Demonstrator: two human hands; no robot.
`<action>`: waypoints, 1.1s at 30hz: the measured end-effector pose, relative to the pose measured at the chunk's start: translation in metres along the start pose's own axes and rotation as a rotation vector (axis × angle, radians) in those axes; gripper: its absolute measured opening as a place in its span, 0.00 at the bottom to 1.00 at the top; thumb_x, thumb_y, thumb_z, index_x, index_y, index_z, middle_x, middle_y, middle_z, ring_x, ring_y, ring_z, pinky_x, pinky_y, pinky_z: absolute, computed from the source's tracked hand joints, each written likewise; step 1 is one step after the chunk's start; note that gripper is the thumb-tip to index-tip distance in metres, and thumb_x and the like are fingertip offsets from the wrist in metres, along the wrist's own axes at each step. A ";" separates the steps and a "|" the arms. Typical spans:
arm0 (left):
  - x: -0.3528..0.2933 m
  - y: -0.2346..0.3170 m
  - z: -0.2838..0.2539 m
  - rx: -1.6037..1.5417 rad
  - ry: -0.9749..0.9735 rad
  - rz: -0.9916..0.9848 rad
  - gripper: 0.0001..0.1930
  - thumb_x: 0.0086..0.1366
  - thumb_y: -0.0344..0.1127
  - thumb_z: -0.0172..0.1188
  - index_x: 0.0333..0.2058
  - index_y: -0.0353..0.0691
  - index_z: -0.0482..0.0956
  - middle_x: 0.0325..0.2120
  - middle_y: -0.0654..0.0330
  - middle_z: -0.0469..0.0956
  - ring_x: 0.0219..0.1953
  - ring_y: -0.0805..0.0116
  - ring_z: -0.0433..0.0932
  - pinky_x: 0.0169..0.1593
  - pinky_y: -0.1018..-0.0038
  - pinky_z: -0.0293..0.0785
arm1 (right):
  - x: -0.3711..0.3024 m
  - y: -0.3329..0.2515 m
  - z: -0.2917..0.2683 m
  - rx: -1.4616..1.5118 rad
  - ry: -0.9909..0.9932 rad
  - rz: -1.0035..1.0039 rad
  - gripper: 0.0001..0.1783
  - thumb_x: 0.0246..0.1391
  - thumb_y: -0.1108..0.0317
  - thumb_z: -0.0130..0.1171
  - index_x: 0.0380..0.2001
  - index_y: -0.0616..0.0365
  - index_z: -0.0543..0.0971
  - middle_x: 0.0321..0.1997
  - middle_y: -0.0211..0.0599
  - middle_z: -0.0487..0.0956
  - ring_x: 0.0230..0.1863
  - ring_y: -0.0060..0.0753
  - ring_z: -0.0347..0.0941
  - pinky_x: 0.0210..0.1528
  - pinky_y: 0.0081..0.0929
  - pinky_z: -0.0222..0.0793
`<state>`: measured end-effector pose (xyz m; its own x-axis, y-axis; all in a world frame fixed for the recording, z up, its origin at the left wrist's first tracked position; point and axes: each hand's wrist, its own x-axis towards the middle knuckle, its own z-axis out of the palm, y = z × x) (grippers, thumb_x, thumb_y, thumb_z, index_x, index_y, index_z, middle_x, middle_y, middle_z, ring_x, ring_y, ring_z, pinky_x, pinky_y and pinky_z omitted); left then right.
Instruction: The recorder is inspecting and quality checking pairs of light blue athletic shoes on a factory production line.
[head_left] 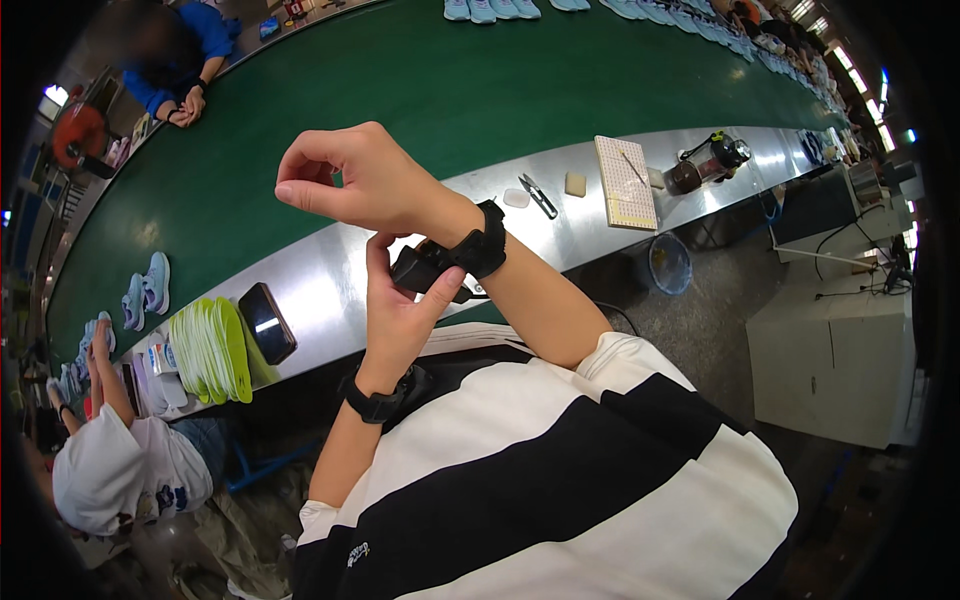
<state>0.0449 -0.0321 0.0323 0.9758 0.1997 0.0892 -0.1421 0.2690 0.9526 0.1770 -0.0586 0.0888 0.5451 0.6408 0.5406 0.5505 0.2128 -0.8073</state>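
My right hand (pixel 350 180) is raised in front of my chest, fingers curled loosely inward and holding nothing. A black strap with a small black device (pixel 455 258) wraps that wrist. My left hand (pixel 400 305) comes up from below and grips the device, thumb and fingers pressed on its underside. A black wristband (pixel 375 402) is on my left wrist. My black-and-white striped shirt (pixel 560 480) fills the lower part of the view.
A steel bench edge (pixel 330 300) holds a stack of lime-green insoles (pixel 212 350), a dark phone (pixel 266 322), scissors (pixel 538 195), a gridded pad (pixel 625 182) and a dark jar (pixel 708 162). Behind it, a green conveyor (pixel 450 90) carries pale blue shoes (pixel 148 290). Two other people sit nearby, one far left (pixel 180 60), one lower left (pixel 120 460). A white cabinet (pixel 840 350) stands right.
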 end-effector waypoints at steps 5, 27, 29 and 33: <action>0.001 -0.003 -0.007 -0.040 -0.073 -0.074 0.37 0.58 0.26 0.65 0.59 0.36 0.49 0.52 0.45 0.67 0.48 0.64 0.75 0.51 0.72 0.73 | -0.002 -0.003 0.004 0.140 0.040 -0.034 0.10 0.52 0.62 0.64 0.32 0.58 0.81 0.26 0.31 0.81 0.29 0.21 0.77 0.32 0.20 0.70; 0.081 -0.007 -0.130 0.010 0.537 0.104 0.12 0.66 0.39 0.59 0.40 0.36 0.74 0.35 0.58 0.81 0.35 0.74 0.79 0.40 0.80 0.73 | -0.098 0.056 0.069 0.644 -0.563 0.637 0.41 0.50 0.56 0.67 0.63 0.57 0.60 0.43 0.36 0.76 0.43 0.23 0.72 0.49 0.22 0.65; 0.079 -0.002 -0.122 0.056 0.529 0.139 0.11 0.66 0.38 0.59 0.39 0.35 0.75 0.33 0.58 0.81 0.35 0.74 0.79 0.39 0.80 0.73 | -0.100 0.049 0.078 0.521 -0.604 0.663 0.43 0.49 0.53 0.69 0.62 0.57 0.61 0.43 0.35 0.75 0.40 0.21 0.71 0.45 0.20 0.64; 0.076 0.009 -0.114 0.177 0.453 0.213 0.11 0.66 0.38 0.59 0.36 0.35 0.76 0.31 0.59 0.82 0.33 0.75 0.79 0.39 0.81 0.73 | -0.094 0.044 0.085 0.562 -0.464 0.671 0.38 0.46 0.50 0.71 0.54 0.61 0.69 0.34 0.29 0.77 0.35 0.18 0.70 0.40 0.19 0.65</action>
<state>0.0992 0.0932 0.0148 0.7531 0.6301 0.1890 -0.2608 0.0223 0.9651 0.0961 -0.0471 -0.0173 0.2667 0.9563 -0.1197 -0.2278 -0.0581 -0.9720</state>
